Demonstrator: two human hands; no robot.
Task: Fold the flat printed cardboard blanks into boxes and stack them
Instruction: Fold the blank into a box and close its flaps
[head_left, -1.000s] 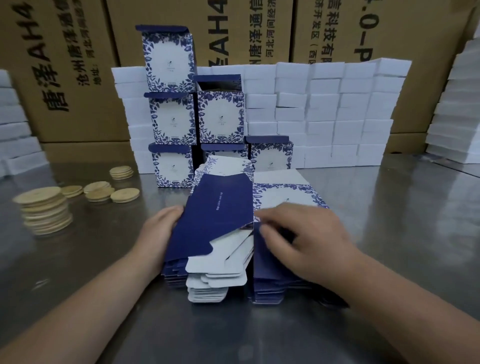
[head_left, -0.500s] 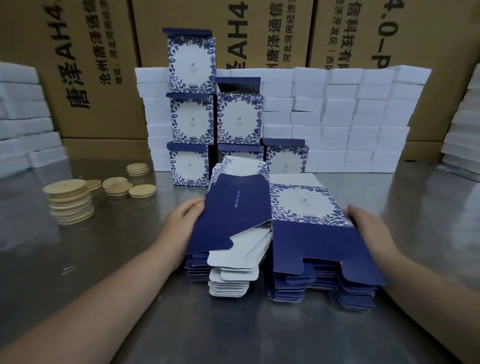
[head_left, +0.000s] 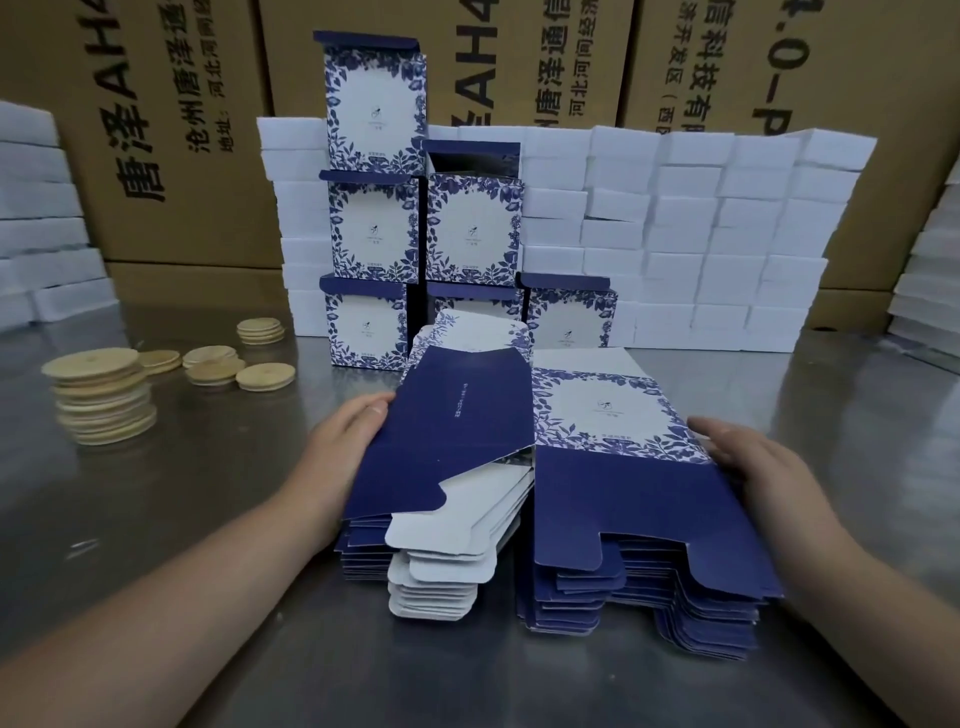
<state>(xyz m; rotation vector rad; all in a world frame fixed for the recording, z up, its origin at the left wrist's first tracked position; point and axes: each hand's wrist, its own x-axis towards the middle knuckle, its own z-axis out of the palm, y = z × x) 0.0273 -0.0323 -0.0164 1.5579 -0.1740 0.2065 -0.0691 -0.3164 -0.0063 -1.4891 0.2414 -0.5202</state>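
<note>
Two piles of flat navy-and-white printed blanks lie side by side on the steel table. My left hand (head_left: 349, 441) grips the left edge of the top blank of the left pile (head_left: 457, 441), which is lifted and tilted. My right hand (head_left: 748, 462) rests on the right edge of the top blank of the right pile (head_left: 623, 488), its floral panel facing up. Behind the piles, several folded blue floral boxes (head_left: 374, 223) stand stacked in three uneven columns.
Round wooden discs (head_left: 101, 397) sit stacked and scattered at the left. A wall of white foam blocks (head_left: 701, 234) stands behind the boxes, with more at both sides. Large brown cartons (head_left: 171, 130) line the back. Bare steel table (head_left: 208, 519) lies around my arms.
My right hand left the seam between the piles and moved to the right pile's outer edge, uncovering its floral top blank. My left hand stays on the tilted left blank.
</note>
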